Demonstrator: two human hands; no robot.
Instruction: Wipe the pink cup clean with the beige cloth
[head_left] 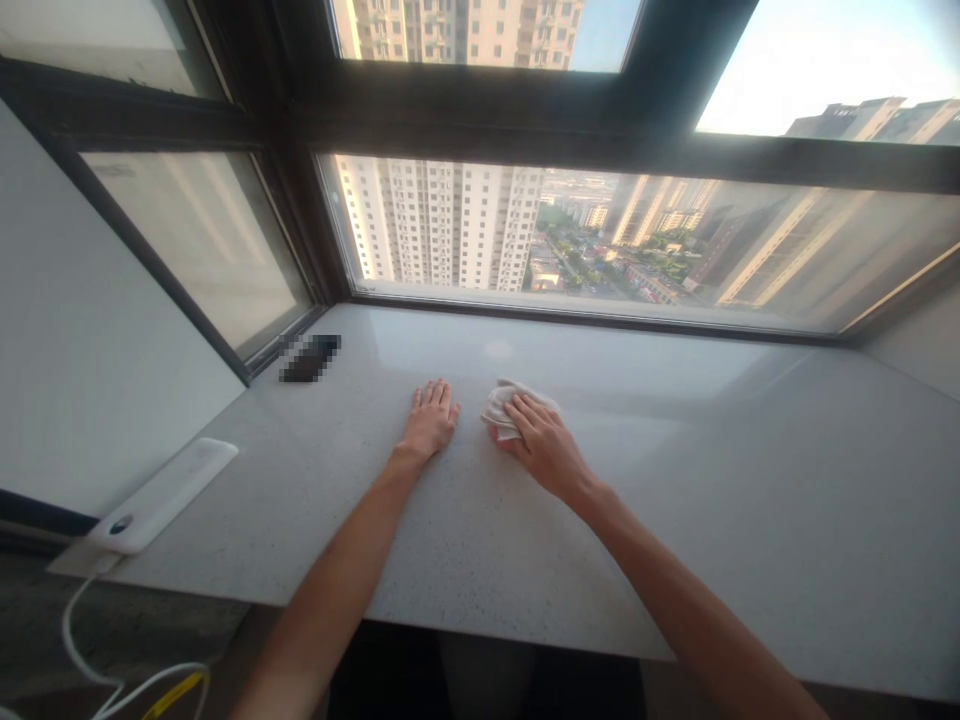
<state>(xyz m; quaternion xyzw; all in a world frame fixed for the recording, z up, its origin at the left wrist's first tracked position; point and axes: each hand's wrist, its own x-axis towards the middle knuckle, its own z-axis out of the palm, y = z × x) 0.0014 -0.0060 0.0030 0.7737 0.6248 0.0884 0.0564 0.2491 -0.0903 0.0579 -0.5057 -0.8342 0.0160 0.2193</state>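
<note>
A: What colour was your cloth [504, 405]?
B: Off-white, plain. Your sill [675, 480] was pale grey, finely speckled (darker flecks), the window frame [480, 130] near black, the power bank [161, 495] white, the cable [75, 650] white too.

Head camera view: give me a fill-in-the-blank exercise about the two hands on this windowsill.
1. The right hand holds a crumpled white ____ against the stone windowsill.
2. The left hand lies ____ on the sill, palm down, holding nothing.
3. The white power bank lies to the ____ of both hands.
Missing words: cloth; flat; left.
</note>
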